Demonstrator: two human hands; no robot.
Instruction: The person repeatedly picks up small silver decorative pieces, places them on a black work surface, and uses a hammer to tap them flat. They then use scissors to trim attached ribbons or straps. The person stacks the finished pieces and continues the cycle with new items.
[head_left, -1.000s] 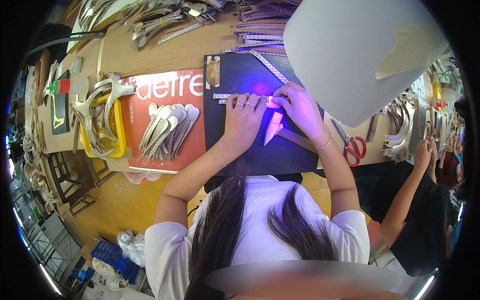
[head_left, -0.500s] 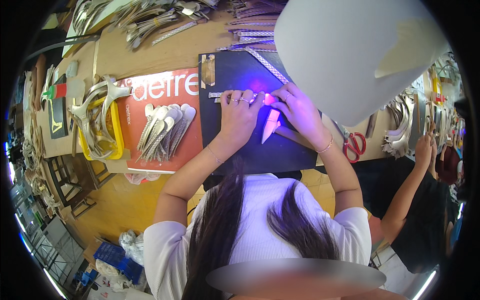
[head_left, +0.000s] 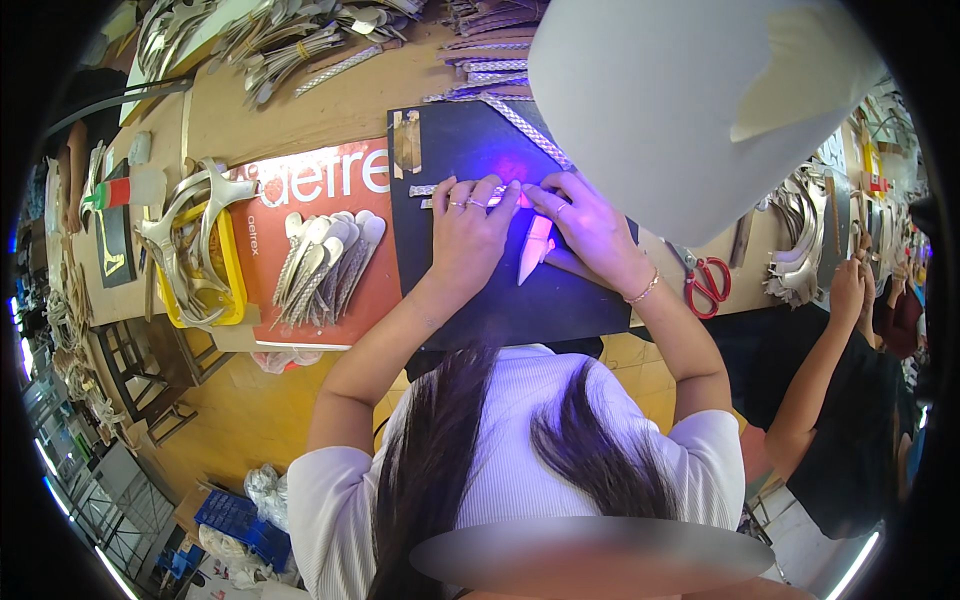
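Observation:
A braided, silvery strap (head_left: 422,190) lies on the black mat (head_left: 440,270) under a violet light. My left hand (head_left: 472,225) presses on it with thumb and fingers closed together. From the other side my right hand (head_left: 590,225) pinches the strap's end, its fingertips almost meeting my left thumb. The held end is mostly covered by my fingers. Just below my right fingers lies a hammer-like tool (head_left: 537,250) with a pointed, pink-lit head. Its brown handle passes beneath my right wrist.
A large white shade (head_left: 690,110) overhangs the right side. Red-handled scissors (head_left: 706,288) lie right of the mat. To the left are a pile of strap pieces (head_left: 325,265) on a red sheet (head_left: 275,215) and a yellow tray (head_left: 235,270) of silvery uppers. More straps (head_left: 490,70) lie behind.
My right fingers have come closer to my left thumb, covering more of the strap's end. The whole view has shifted slightly.

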